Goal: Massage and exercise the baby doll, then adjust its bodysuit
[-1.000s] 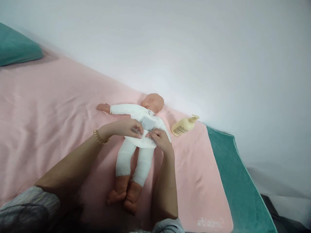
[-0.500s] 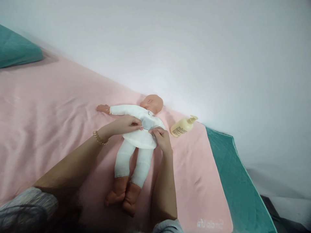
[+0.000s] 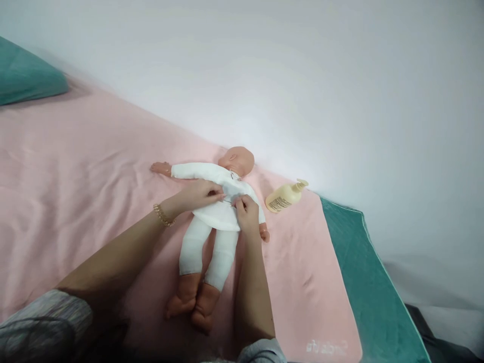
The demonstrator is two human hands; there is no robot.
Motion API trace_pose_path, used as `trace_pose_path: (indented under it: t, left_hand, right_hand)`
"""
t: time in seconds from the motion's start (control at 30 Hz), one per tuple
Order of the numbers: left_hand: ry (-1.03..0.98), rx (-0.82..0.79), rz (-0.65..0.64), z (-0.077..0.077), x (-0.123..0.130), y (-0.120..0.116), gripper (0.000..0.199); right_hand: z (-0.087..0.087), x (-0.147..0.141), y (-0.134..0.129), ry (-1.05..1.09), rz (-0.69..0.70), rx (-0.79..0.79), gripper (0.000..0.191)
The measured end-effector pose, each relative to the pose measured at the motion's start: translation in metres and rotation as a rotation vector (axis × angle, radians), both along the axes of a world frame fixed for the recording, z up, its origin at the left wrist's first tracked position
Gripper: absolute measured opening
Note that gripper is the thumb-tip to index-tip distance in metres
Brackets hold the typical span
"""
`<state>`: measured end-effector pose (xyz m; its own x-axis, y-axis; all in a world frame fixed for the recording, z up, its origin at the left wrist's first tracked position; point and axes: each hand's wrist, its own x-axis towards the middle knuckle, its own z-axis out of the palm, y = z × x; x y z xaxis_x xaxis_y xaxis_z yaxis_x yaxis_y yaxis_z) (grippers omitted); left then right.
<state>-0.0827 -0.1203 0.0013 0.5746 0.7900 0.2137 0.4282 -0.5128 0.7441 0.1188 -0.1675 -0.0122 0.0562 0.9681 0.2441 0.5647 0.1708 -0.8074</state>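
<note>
A baby doll [image 3: 214, 217] in white clothing lies stretched out on the pink sheet, its bare head at the wall side and its feet toward me. A greyish patch [image 3: 231, 189] shows at the middle of its torso, with a thin dark line along its lower edge. My left hand [image 3: 204, 195] pinches at the left end of that line, fingers closed on the doll's clothing. Opposite it, my right hand [image 3: 247, 210] is also closed in a pinch at the right end. My fingers partly cover what they grip.
A pale yellow pump bottle [image 3: 283, 196] lies tilted on the sheet, right of the doll. The pink sheet [image 3: 302, 272] ends at a green cover [image 3: 359, 262] on the right. A green pillow-like piece [image 3: 26, 75] is at the far left. Behind runs a white wall [image 3: 242, 65].
My right hand has shifted slightly left and down, uncovering the doll's right-side hand beside it. My left hand has moved slightly right. The doll and bottle stay in place.
</note>
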Motion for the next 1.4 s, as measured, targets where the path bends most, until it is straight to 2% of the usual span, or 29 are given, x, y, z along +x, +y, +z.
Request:
trace_pose_path:
  t: [0.07, 0.17, 0.3, 0.43, 0.67, 0.83, 1.07, 1.23, 1.4]
  left_hand:
    - [-0.098, 0.027, 0.086, 0.000, 0.003, -0.001, 0.036]
    - [-0.193, 0.122, 0.153, -0.001, 0.006, -0.001, 0.034]
    - [-0.252, 0.238, 0.115, -0.009, 0.011, 0.000, 0.033]
    - [-0.192, 0.242, 0.058, -0.017, 0.012, 0.002, 0.038]
    - [-0.067, 0.225, 0.052, -0.023, 0.013, 0.006, 0.049]
    - [-0.003, 0.211, 0.058, -0.021, 0.016, 0.010, 0.048]
    - [0.048, 0.211, 0.084, -0.013, 0.018, 0.017, 0.044]
    - [-0.040, 0.265, 0.110, -0.021, 0.020, 0.016, 0.038]
    - [-0.075, 0.300, 0.134, -0.026, 0.021, 0.014, 0.039]
  right_hand:
    - [-0.003, -0.002, 0.002, 0.001, -0.108, 0.097, 0.026]
    - [-0.008, -0.003, 0.005, 0.036, -0.160, 0.179, 0.020]
    - [-0.011, -0.003, 0.006, 0.033, -0.136, 0.216, 0.026]
    - [-0.011, -0.004, 0.006, -0.048, -0.064, 0.253, 0.033]
    - [-0.009, -0.003, 0.016, -0.147, 0.003, 0.200, 0.032]
    - [-0.005, -0.005, 0.026, -0.192, 0.012, 0.133, 0.035]
    - [-0.003, -0.008, 0.035, -0.099, -0.088, -0.014, 0.039]
    - [-0.006, -0.012, 0.028, -0.081, -0.102, 0.132, 0.036]
    - [-0.008, -0.012, 0.025, -0.055, -0.060, 0.234, 0.032]
